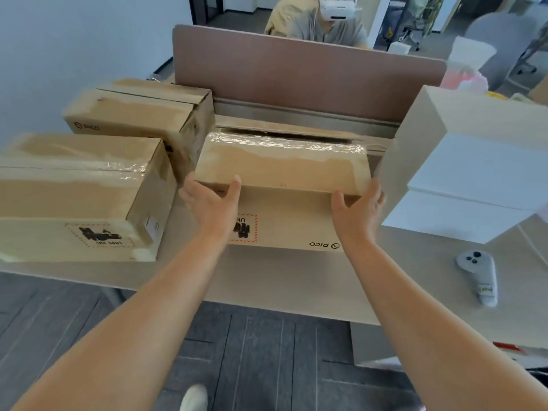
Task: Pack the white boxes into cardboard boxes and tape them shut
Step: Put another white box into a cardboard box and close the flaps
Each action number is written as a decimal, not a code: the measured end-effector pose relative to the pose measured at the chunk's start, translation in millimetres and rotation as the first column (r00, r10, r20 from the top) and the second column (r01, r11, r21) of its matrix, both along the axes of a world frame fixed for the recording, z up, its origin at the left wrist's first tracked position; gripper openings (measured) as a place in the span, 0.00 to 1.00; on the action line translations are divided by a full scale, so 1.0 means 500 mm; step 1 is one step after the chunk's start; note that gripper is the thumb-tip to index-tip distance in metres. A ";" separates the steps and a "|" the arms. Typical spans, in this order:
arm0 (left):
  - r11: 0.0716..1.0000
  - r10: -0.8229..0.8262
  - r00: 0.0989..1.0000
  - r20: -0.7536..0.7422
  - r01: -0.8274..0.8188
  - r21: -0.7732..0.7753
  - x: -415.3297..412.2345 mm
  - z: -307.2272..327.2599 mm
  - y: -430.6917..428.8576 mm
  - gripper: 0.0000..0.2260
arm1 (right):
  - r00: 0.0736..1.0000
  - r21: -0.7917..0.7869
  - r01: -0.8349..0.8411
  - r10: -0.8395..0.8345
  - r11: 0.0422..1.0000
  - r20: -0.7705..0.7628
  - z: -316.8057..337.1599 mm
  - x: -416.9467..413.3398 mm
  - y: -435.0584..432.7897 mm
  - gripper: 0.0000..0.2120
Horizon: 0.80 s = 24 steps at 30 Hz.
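Three brown cardboard boxes sit on the worktop [296, 280]. At its left edge are the near cardboard box [80, 197] and, behind it, the far cardboard box [139, 114], both taped. The middle cardboard box [281, 167] lies by the back edge, against the divider [296, 75]. Its top is closed, with crinkled clear tape along the far seam and PICO printed upside down on the front. The left hand [212, 200] clasps its near left corner, thumb on top. The right hand [360, 206] curls round its near right corner. White boxes [474, 185] are stacked at the right edge, but their number is unclear. One white controller [477, 277] lies near them.
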<state>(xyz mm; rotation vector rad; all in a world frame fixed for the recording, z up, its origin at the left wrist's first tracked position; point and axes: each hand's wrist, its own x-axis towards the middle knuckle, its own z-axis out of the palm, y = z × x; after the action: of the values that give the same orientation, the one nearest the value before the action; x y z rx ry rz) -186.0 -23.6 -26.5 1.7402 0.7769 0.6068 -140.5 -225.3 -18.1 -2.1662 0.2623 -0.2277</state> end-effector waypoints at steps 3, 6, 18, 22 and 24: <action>0.999 0.005 0.999 -0.037 -0.003 0.039 -0.012 -0.018 -0.024 0.33 | 1.000 0.035 -0.003 0.004 0.999 -0.030 -0.028 -0.011 -0.022 0.36; 0.998 0.004 0.998 -0.060 0.000 0.056 -0.021 -0.034 -0.037 0.32 | 0.999 0.025 -0.008 0.010 1.000 -0.053 -0.046 -0.016 -0.037 0.36; 0.971 -0.214 0.944 -0.251 0.234 0.052 -0.033 -0.062 -0.020 0.36 | 0.973 -0.116 0.001 -0.028 0.993 -0.228 -0.067 -0.018 -0.092 0.35; 0.970 -0.216 0.949 -0.228 0.235 0.061 -0.008 -0.025 -0.002 0.30 | 0.984 -0.092 -0.050 0.033 0.995 -0.177 -0.033 0.006 -0.103 0.34; 0.971 -0.238 0.958 -0.158 0.240 -0.006 0.003 0.002 0.001 0.31 | 0.985 -0.026 -0.080 0.075 0.996 -0.153 -0.010 0.019 -0.104 0.34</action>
<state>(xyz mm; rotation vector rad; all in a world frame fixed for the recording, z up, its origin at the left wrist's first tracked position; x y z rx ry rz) -184.5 -23.1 -25.3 1.8764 0.6576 0.3139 -131.1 -277.1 -23.0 -2.2236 0.2621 -0.0221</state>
